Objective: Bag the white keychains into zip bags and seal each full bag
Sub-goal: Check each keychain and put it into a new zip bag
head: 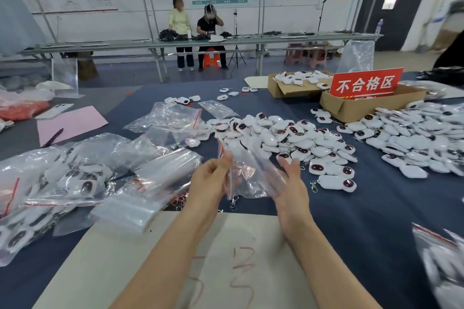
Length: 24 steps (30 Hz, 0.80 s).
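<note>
- Across the blue-covered desk (351, 208), a loose pile of white keychains (288, 138) lies near the middle.
- Left of the pile, filled zip bags (62, 183) lie heaped.
- Behind the pile, to the right, a cardboard box (351, 108) carries a red sign (365, 83).
- Just in front of the pile, a clear zip bag (251, 175) is held above the desk.
- Left hand (211, 178) pinches the bag's red-striped edge.
- Right hand (292, 183), fingers straight and spread, lies against the bag's other side, beside the pile's near edge.
</note>
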Motion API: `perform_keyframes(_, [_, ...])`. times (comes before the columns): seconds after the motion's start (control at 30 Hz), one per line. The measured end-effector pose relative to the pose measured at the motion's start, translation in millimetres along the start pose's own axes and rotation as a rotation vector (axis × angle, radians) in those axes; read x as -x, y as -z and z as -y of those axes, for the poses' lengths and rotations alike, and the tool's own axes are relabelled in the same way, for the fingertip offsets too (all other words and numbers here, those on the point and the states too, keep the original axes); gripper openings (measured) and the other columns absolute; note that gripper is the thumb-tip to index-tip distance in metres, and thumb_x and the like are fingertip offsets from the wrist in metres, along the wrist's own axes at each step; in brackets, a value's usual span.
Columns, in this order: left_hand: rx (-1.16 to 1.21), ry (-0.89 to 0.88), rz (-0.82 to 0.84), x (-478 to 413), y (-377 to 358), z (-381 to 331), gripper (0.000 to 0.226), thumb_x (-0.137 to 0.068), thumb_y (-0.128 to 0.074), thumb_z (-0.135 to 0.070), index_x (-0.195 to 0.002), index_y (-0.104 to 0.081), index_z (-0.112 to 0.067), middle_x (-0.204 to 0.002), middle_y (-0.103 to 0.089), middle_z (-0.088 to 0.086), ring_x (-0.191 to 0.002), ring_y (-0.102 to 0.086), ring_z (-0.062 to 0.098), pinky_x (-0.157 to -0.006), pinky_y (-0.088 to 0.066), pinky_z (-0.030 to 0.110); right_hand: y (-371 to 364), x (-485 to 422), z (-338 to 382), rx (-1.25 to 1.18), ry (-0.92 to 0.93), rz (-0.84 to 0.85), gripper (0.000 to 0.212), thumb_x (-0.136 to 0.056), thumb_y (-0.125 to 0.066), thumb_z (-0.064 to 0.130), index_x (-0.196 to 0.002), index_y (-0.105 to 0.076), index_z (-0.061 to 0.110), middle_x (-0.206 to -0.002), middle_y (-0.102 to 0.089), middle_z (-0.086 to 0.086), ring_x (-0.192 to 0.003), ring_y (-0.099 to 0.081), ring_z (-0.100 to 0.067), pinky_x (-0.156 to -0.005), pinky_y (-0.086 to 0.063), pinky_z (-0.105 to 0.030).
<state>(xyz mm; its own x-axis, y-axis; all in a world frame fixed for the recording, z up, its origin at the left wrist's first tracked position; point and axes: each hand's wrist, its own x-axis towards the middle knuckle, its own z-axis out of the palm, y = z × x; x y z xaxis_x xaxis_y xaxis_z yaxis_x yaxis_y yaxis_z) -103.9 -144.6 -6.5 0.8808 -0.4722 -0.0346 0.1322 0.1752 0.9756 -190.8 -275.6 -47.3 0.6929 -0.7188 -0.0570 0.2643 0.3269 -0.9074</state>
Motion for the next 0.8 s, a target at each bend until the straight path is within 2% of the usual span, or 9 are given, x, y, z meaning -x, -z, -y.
perform_keyframes(0.1, [0.016,0.033,-0.087,-4,7,23,0.041,-0.073,-0.074,-0.059,-0.066,-0.060,-0.021,-0.065,-0.064,0.008,-0.057,-0.062,0.017,-0.055,-0.051,0.025,6,-5,3,-0.081,-0.021,-0.018,0.078,-0.067,-0.051,0.089,-0.123,-0.061,0.036,-0.114,-0.076,0.007,-0.106,-0.072,-0.011,-0.091,-0.051,-0.032])
perform_keyframes(0.17, [0.165,0.065,-0.094,-7,9,30,0.037,-0.075,-0.078,-0.050,-0.066,-0.059,-0.019,-0.064,-0.063,0.007,-0.055,-0.061,0.018,-0.054,-0.055,0.028,5,-7,1,0.000,0.022,0.011,0.069,-0.072,-0.056,0.087,-0.121,-0.061,0.040,-0.113,-0.075,0.010,-0.106,-0.071,-0.009,-0.088,-0.053,-0.031])
perform_keyframes(0.23, [0.209,0.074,-0.075,-11,11,34,0.037,-0.075,-0.079,-0.047,-0.072,-0.061,-0.016,-0.071,-0.065,0.010,-0.060,-0.062,0.021,-0.057,-0.057,0.031,4,-11,-6,0.108,0.067,0.055,0.042,-0.084,-0.065,0.066,-0.119,-0.061,0.044,-0.117,-0.072,0.013,-0.108,-0.070,-0.007,-0.089,-0.055,-0.030])
perform_keyframes(0.33, [0.222,0.061,-0.039,-13,13,36,0.038,-0.075,-0.079,-0.051,-0.080,-0.068,-0.014,-0.085,-0.066,0.016,-0.073,-0.059,0.027,-0.066,-0.056,0.035,6,-12,-17,0.327,0.137,0.179,0.047,-0.087,-0.073,0.044,-0.131,-0.058,0.039,-0.117,-0.070,0.020,-0.109,-0.068,-0.003,-0.088,-0.056,-0.024])
perform_keyframes(0.47, [0.279,0.067,-0.040,-14,16,35,0.031,-0.072,-0.074,-0.048,-0.076,-0.076,-0.018,-0.080,-0.074,0.005,-0.070,-0.067,0.016,-0.074,-0.055,0.031,16,-16,-18,0.298,0.173,0.055,0.025,-0.095,-0.069,0.018,-0.115,-0.069,0.031,-0.095,-0.077,0.007,-0.086,-0.072,-0.007,-0.080,-0.055,-0.019])
perform_keyframes(0.57, [0.282,0.065,-0.009,-16,15,34,0.025,-0.074,-0.072,-0.045,-0.073,-0.081,-0.022,-0.083,-0.077,0.002,-0.074,-0.073,0.011,-0.073,-0.060,0.026,16,-16,-14,0.293,0.084,0.068,0.029,-0.094,-0.069,0.035,-0.122,-0.066,0.032,-0.101,-0.076,0.013,-0.093,-0.071,-0.001,-0.092,-0.051,-0.024])
perform_keyframes(0.7, [0.336,0.066,0.098,-14,13,35,0.026,-0.081,-0.073,-0.044,-0.088,-0.083,-0.021,-0.101,-0.079,0.007,-0.092,-0.075,0.015,-0.079,-0.060,0.027,4,-11,-16,0.569,0.047,0.144,0.057,-0.092,-0.063,0.050,-0.145,-0.045,0.036,-0.125,-0.064,0.019,-0.112,-0.059,0.007,-0.090,-0.041,-0.014])
perform_keyframes(0.73, [0.373,0.079,0.125,-13,13,35,0.029,-0.079,-0.077,-0.046,-0.093,-0.083,-0.021,-0.105,-0.078,0.007,-0.096,-0.075,0.016,-0.079,-0.060,0.027,2,-10,-16,0.579,0.041,0.142,0.059,-0.093,-0.059,0.052,-0.147,-0.042,0.036,-0.126,-0.063,0.023,-0.113,-0.057,0.009,-0.092,-0.039,-0.015])
perform_keyframes(0.8, [0.432,0.092,0.209,-12,16,36,0.044,-0.072,-0.086,-0.051,-0.103,-0.081,-0.020,-0.115,-0.076,0.005,-0.108,-0.073,0.017,-0.083,-0.059,0.027,2,-8,-13,0.575,0.037,0.145,0.058,-0.095,-0.048,0.061,-0.148,-0.041,0.039,-0.112,-0.063,0.039,-0.108,-0.055,0.015,-0.096,-0.037,-0.017])
